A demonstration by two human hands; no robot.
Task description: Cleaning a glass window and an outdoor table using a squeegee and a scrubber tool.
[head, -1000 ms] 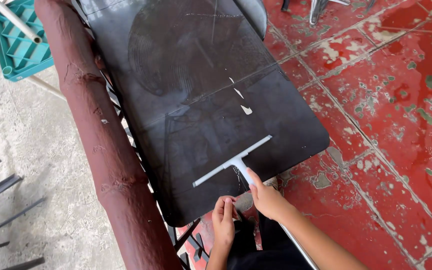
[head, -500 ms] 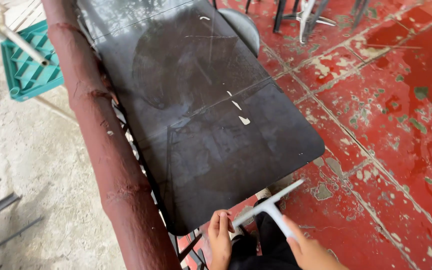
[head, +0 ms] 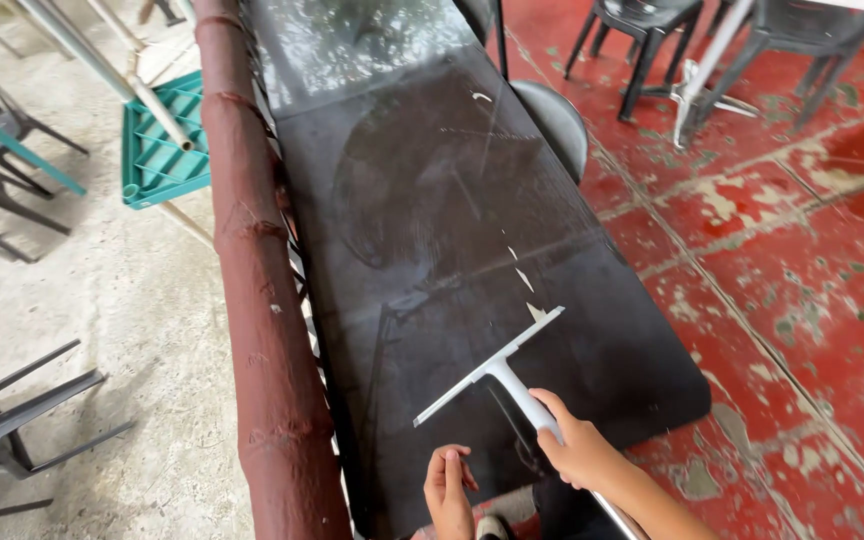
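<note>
Step in hand, as judged: wiping the wet black desk [head: 432,200] w/ 1 white squeegee [head: 492,367], blade on the top near the near edge. Right hand [head: 577,450] fingers clenched on handle; left hand [head: 449,490] at near edge, fingers curled, grasping nothing. Next stroke needs blade flat, steady pull. Count: 1 squeegee, 1 desk, 2 hands.

Single head view: looks steeply down, facing along dark tabletop [head: 472,230]; near end close, hands at bottom edge, far end distant.
</note>
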